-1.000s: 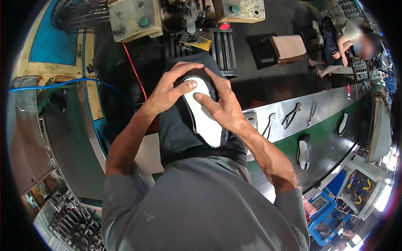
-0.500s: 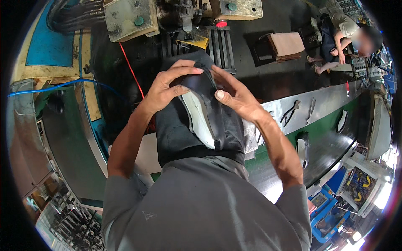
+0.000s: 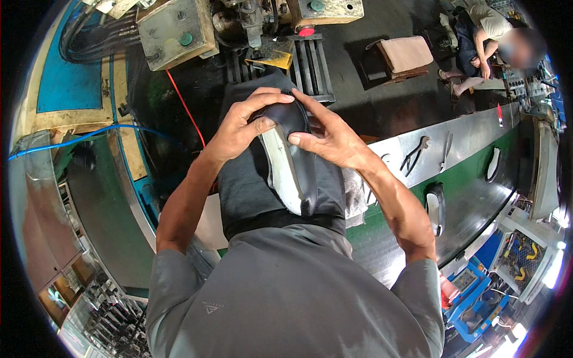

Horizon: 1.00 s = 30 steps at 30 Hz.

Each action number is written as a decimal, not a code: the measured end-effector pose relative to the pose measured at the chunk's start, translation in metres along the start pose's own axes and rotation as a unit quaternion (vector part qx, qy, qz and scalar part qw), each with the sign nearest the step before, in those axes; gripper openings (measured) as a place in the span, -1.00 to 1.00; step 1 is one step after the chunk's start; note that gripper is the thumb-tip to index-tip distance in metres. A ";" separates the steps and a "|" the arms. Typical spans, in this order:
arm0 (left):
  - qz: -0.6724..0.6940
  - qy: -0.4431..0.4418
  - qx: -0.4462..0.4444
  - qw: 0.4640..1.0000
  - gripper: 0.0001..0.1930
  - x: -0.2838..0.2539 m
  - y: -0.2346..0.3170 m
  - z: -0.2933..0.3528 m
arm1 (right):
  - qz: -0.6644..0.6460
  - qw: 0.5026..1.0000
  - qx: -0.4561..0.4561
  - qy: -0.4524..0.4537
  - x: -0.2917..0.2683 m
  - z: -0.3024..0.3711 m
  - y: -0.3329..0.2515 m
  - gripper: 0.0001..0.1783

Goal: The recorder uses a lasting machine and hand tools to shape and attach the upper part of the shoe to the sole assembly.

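Over my lap I hold a black shoe upper point(image 3: 307, 179) stretched on a last, its pale underside point(image 3: 280, 161) turned up and its toe pointing away from me. My left hand point(image 3: 242, 124) grips the toe end from the left, the thumb on the pale underside and the fingers curled over the black edge. From the right, my right hand point(image 3: 335, 138) closes on the same end. Its thumb presses the black material near the rim, and its index finger reaches to the tip, almost meeting the left fingertips. The heel end rests toward my waist.
Ahead stands a machine point(image 3: 253, 27) with a red button point(image 3: 305, 31). On the right, pliers point(image 3: 416, 156) and tweezers point(image 3: 446, 150) lie on a metal ledge point(image 3: 382, 146). More shoes point(image 3: 436, 209) sit on the green belt point(image 3: 406, 221). A seated person point(image 3: 477, 48) is beyond a padded stool point(image 3: 406, 55).
My right thumb has shifted left over the toe end, and the black material there now lies closer around the pale underside. Both hands keep hold of the shoe upper.
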<state>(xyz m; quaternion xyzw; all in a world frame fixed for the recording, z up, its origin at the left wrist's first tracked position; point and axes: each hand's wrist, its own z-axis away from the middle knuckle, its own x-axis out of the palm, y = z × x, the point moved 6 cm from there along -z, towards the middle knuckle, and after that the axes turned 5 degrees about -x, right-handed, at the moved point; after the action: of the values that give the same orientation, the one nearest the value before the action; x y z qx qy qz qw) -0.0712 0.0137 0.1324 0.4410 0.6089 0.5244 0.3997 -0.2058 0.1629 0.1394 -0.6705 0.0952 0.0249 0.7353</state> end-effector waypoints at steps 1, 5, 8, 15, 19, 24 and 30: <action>0.001 -0.002 0.000 1.000 -0.51 0.003 0.002 -0.003 | 0.042 0.999 -0.018 0.027 0.000 0.001 0.000 0.09; -0.040 0.020 -0.036 0.998 -0.56 0.011 -0.007 -0.015 | 0.019 0.997 0.025 0.067 0.003 -0.001 0.016 0.07; -0.029 0.038 -0.080 0.996 -0.59 0.017 -0.024 -0.020 | -0.029 0.995 0.066 0.064 0.001 -0.005 0.024 0.05; 0.010 0.076 -0.203 0.976 -0.63 0.027 -0.053 -0.023 | -0.067 0.989 0.082 0.103 0.012 -0.006 0.058 -0.07; 0.127 0.104 -0.231 0.959 -0.59 0.028 -0.059 -0.016 | -0.102 0.985 0.086 0.105 0.010 -0.006 0.053 -0.08; 0.434 0.174 -0.182 0.865 -0.48 0.043 -0.086 0.020 | -0.215 0.963 0.113 0.114 0.006 -0.003 0.069 -0.05; 0.196 0.208 -0.180 0.941 -0.42 0.056 -0.091 0.025 | -0.197 0.960 0.167 0.111 0.010 -0.005 0.066 0.03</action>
<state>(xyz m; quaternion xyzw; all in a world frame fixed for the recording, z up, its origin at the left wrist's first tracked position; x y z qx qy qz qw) -0.0744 0.0693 0.0373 0.3529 0.4754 0.7735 0.2263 -0.2077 0.1639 0.0724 -0.5419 0.0455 -0.2115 0.8121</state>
